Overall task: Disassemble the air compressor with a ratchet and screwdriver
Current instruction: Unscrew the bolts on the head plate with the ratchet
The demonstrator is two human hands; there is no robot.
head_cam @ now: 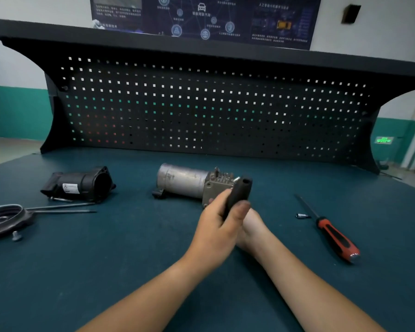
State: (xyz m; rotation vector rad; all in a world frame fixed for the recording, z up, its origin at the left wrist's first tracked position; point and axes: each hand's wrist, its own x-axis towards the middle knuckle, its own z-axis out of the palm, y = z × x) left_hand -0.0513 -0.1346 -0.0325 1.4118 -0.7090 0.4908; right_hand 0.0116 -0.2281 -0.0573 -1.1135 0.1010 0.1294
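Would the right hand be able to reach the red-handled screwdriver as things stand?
Probably yes: the screwdriver lies on bare mat right of the right hand, only a small socket nearby.

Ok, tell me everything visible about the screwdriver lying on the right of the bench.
The screwdriver has a red handle with black grip inlays, a shiny butt end and a thin dark shaft. It lies flat on the right of the teal bench top, with its handle nearest the person and its tip pointing away toward the pegboard and slightly left. Nothing holds it. A small silvery socket lies just left of the shaft; whether they touch cannot be told.
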